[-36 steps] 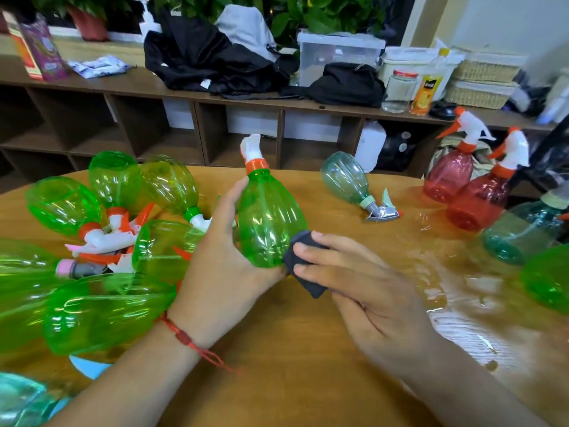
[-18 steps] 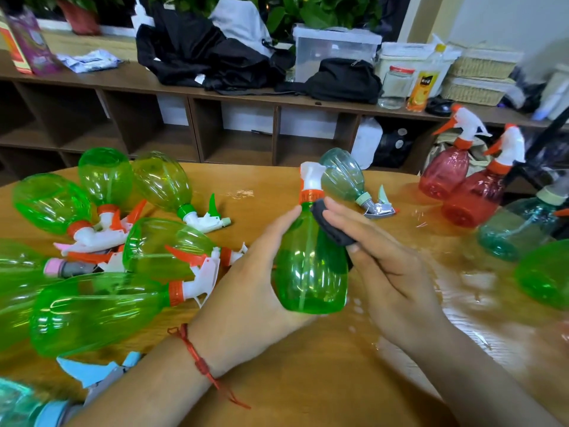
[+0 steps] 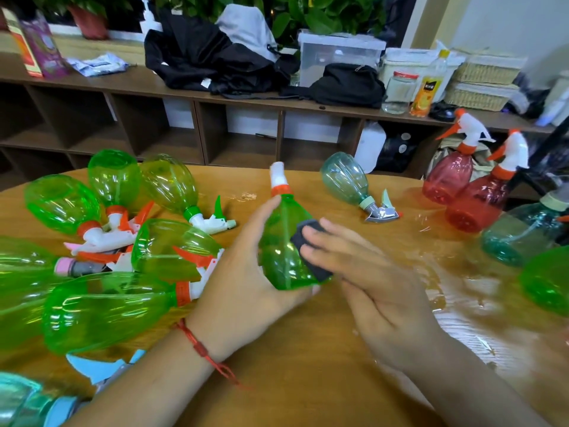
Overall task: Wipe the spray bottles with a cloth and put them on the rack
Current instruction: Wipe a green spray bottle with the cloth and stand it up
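My left hand (image 3: 243, 278) grips a green spray bottle (image 3: 281, 241) with an orange collar and white nozzle, held upright and tilted slightly left above the wooden table (image 3: 308, 349). My right hand (image 3: 378, 288) presses a dark cloth (image 3: 308, 248) against the bottle's right side with its fingertips. Several green spray bottles (image 3: 101, 309) lie in a heap on the table at the left. A teal bottle (image 3: 348, 186) lies on its side behind my hands.
Two red bottles (image 3: 455, 177) stand at the right, with a teal bottle (image 3: 520, 232) and a green bottle (image 3: 548, 282) in front of them. A long wooden shelf unit (image 3: 184, 118) behind the table carries dark clothes, boxes, a jar and baskets.
The held bottle has tilted and shifted a little left. The cloth has slid from the bottle's neck down its right side toward the base.
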Demonstrator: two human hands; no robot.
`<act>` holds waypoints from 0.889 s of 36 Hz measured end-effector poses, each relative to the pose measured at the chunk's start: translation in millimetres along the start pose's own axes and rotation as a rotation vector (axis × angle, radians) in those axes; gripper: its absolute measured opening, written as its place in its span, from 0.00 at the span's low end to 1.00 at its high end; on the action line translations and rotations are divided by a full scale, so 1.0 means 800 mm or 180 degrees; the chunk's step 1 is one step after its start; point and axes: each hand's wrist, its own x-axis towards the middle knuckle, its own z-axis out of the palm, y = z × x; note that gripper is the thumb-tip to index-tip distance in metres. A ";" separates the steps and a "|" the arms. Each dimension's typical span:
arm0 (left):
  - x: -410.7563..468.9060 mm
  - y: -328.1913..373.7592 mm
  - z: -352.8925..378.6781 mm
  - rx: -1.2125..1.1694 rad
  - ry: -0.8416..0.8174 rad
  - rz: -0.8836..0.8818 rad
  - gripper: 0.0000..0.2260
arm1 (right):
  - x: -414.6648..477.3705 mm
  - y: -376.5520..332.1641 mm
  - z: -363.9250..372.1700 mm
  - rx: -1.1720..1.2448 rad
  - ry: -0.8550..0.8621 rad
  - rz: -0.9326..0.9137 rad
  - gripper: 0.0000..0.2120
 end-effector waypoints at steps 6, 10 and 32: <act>0.004 0.002 -0.011 -0.0193 0.0146 -0.0029 0.52 | 0.003 0.005 0.002 -0.0256 -0.0255 -0.0283 0.23; -0.003 0.004 -0.002 0.0068 -0.0120 0.0181 0.53 | 0.004 0.010 -0.002 -0.0190 0.0017 -0.0047 0.21; 0.007 -0.010 0.002 -0.0605 0.0189 -0.0360 0.52 | 0.005 0.007 -0.005 -0.0246 -0.0372 -0.0172 0.20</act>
